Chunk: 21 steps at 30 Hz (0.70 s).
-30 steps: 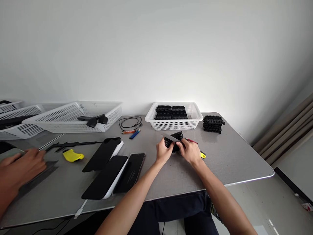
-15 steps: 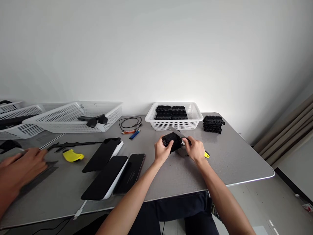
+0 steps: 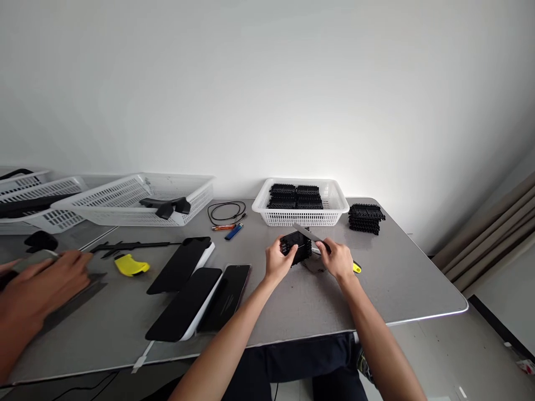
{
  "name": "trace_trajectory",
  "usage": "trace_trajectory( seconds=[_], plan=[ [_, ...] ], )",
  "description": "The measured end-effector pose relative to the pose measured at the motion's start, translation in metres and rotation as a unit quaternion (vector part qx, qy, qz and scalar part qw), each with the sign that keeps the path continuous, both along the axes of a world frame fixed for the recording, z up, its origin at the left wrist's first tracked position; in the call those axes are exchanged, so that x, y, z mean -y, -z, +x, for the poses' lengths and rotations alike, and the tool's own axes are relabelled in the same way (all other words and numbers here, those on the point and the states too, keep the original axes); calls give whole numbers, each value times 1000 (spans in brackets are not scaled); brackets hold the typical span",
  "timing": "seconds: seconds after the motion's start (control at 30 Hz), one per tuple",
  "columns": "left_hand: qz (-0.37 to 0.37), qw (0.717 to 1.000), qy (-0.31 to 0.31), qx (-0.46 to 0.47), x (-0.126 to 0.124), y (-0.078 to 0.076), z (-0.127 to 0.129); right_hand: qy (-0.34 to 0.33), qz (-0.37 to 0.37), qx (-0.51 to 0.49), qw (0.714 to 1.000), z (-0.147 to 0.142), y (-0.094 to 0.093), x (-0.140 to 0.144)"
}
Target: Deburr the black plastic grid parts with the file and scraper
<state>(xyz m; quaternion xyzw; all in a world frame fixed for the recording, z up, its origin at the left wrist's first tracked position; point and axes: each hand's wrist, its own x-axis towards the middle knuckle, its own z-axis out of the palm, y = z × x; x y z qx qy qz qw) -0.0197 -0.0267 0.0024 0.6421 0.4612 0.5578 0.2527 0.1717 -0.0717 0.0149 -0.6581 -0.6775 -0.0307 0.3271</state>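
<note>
My left hand [image 3: 279,260] is closed around a black ribbed plastic piece [image 3: 297,245], held tilted above the table with the thumb on its near face. My right hand [image 3: 337,258] grips the dark handle of a flat grey file [image 3: 304,230]. Its blade slants up and left across the top right corner of the plastic piece. A yellow and black handle end [image 3: 356,267] shows just right of my right hand; whether it belongs to a separate tool is hidden. Beneath the hands lies a small grey-brown item [image 3: 314,265], partly covered.
A white basket [image 3: 301,218] holds several similar black pieces; more are stacked [image 3: 365,218] to its right. Leftward are two lighters [image 3: 234,231], a cable [image 3: 225,211], three phone-like slabs [image 3: 184,305], a yellow piece [image 3: 131,265] and baskets [image 3: 184,214]. Another person's hand [image 3: 54,284] works far left.
The whole view has shifted slightly, so things sit a little further right and lower. My hands keep the same hold, and the file stays across the piece's top edge.
</note>
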Motion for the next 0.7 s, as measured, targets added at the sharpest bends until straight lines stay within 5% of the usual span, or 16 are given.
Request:
trace_trajectory(
  seconds=[0.17,0.33,0.47,0.7],
  plan=[
    [-15,1000,-3,27,-3,-3,-5,52,-2,-20,998,6,3,-4],
    [-59,995,24,83,-1,-11,-5,3,33,-35,999,8,9,-5],
    [-103,986,33,125,17,-19,-5,-25,49,-64,996,2,10,-4],
    [-127,977,-53,161,59,-23,-10,-33,-12,-200,979,-10,-15,31]
  ],
)
